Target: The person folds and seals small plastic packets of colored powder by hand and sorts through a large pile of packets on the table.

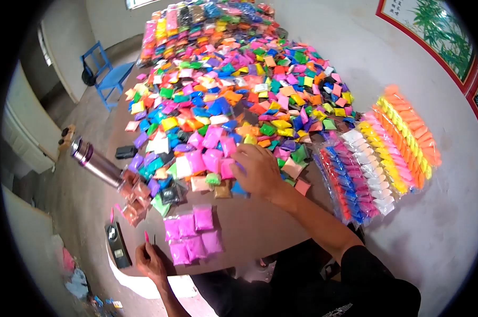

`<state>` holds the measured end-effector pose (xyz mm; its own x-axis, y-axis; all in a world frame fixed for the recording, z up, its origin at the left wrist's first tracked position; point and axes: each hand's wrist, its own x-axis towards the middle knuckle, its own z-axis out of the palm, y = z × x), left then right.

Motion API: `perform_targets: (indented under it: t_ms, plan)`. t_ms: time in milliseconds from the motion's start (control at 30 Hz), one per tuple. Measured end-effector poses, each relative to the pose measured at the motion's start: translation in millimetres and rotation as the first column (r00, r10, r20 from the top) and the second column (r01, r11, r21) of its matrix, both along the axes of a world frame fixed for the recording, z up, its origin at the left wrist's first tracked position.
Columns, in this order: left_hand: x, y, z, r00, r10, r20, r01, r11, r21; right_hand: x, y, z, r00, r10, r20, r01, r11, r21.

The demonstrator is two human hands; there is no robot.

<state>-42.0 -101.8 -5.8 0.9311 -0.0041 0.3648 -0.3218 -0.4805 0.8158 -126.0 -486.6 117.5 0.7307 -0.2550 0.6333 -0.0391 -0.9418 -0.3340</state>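
Note:
My right hand point(259, 170) is over the near side of a heap of small coloured packets point(281, 95). Its fingers are bent and closed on the edge of a pink packet point(227, 168); the fingertips are partly hidden. More pink packets point(212, 158) lie just left of it. At the table's front edge my left hand point(151, 262) pinches a small pink-tipped thing point(146, 237) that I cannot name. A thin dark piece stands beside it. Between the hands, several pinkish-purple packets point(195, 245) lie flat in two rows.
A black device point(117, 246) lies left of my left hand. Near it are a metallic flask point(96, 162) and reddish-brown packets point(134, 198). Long strips of packets point(374, 169) hang over the right side. A blue chair point(112, 76) stands at left.

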Motion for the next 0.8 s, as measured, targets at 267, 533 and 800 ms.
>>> perform_targets:
  t_ms: [267, 533, 800]
  plan:
    - [3.2, 0.8, -10.5, 0.998, 0.009, -0.055, -0.009, 1.0, -0.001, 23.8, -80.8, -16.7, 0.981, -0.176, 0.084, 0.179, 0.984, -0.018]
    - [9.0, 1.2, -30.8, 0.997, 0.068, 0.041, -0.064, 0.995, -0.081, 51.7, -157.0, -15.0, 0.912, -0.383, 0.147, 0.38, 0.924, 0.051]
    - [11.6, 1.9, -31.0, 0.998, 0.047, 0.042, -0.043, 0.996, -0.078, 82.8, -260.6, -27.2, 0.757, -0.653, -0.011, 0.652, 0.756, 0.061]
